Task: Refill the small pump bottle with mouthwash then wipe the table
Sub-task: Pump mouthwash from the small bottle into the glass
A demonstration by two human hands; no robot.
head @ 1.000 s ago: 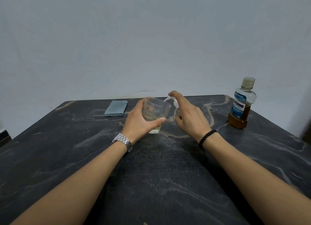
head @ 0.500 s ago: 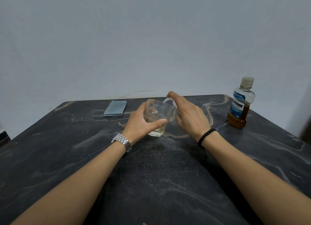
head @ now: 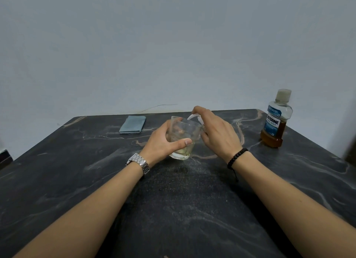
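Mid-table, left hand (head: pixel 163 142) grips the tilted glass (head: pixel 183 137); right hand (head: pixel 217 134) seemingly holds the pump bottle (head: pixel 195 117) (mostly hidden).

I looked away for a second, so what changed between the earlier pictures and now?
The left hand tilted the glass further toward the pump nozzle and drew it slightly nearer. The right hand keeps its forefinger on the pump head. The mouthwash bottle and folded cloth stayed put.

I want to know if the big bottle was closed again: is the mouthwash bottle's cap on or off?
On. The mouthwash bottle stands upright at the table's right edge with its pale cap seated on the neck, away from both hands.
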